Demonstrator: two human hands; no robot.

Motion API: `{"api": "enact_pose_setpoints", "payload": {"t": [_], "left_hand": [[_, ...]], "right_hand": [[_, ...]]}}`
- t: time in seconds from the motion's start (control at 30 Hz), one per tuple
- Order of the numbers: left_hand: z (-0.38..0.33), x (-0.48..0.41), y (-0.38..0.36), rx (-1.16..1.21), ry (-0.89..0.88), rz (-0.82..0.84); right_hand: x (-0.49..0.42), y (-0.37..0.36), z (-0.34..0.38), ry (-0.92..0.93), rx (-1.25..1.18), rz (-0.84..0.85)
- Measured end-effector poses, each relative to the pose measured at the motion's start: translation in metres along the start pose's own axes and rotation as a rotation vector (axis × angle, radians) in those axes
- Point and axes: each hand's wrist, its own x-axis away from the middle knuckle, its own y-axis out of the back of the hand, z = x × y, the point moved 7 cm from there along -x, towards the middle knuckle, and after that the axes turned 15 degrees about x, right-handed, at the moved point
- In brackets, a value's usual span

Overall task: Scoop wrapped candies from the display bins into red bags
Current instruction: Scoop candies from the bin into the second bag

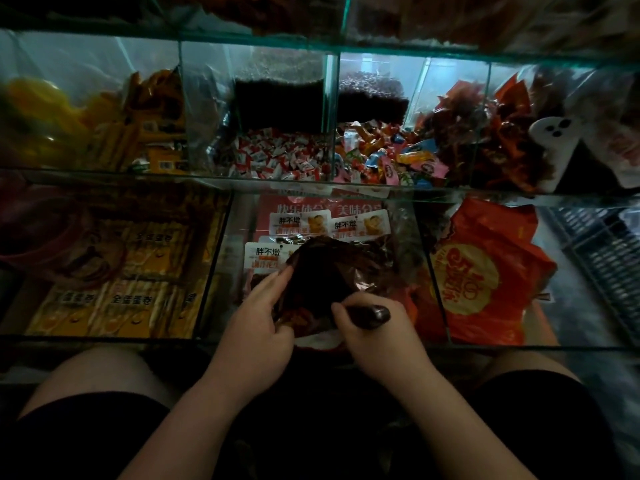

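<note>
Bare knees [100,375] in black shorts frame the scene as a person crouches at a dim glass display case. A thin dark-red plastic bag [318,275], held over the case's front middle compartment, is the centre of it. The left hand [256,323] pinches the bag's left edge between curled fingers and thumb, holding the mouth open. The right hand [377,337], just right of the bag, is wrapped round a dark rounded scoop handle [372,316] whose bowl disappears into the bag. Whether the bowl is loaded cannot be told.

The step in hand looks to be tipping a scoopful into the bag. Beneath the bag lie white-labelled snack packets [301,223]. Beyond it, in the rear row, sit white-and-red wrapped candies [273,159] and, to their right, mixed bright-coloured wrapped candies [391,157]. Right of the bag lies a crinkled orange-red foil sack [485,271]; left of it, yellow boxed sticks [114,271].

The next move would call for drawing the scoop out without snagging the flimsy film. The scoop would then reach past the bag to a rear bin, the left hand holding the mouth wide.
</note>
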Motion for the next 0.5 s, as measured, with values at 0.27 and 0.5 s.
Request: {"api": "enact_pose_setpoints", "payload": {"t": [0.27,0.5], "left_hand": [[0.008,0.0,0.013,0.067,-0.001,-0.041],[0.005,0.002,0.006,0.085,-0.004,-0.006]], "right_hand": [[-0.002,0.024,0.002,-0.035,-0.175,0.025],[0.006,0.011,-0.02,-0.347,-0.599,0.019]]}}
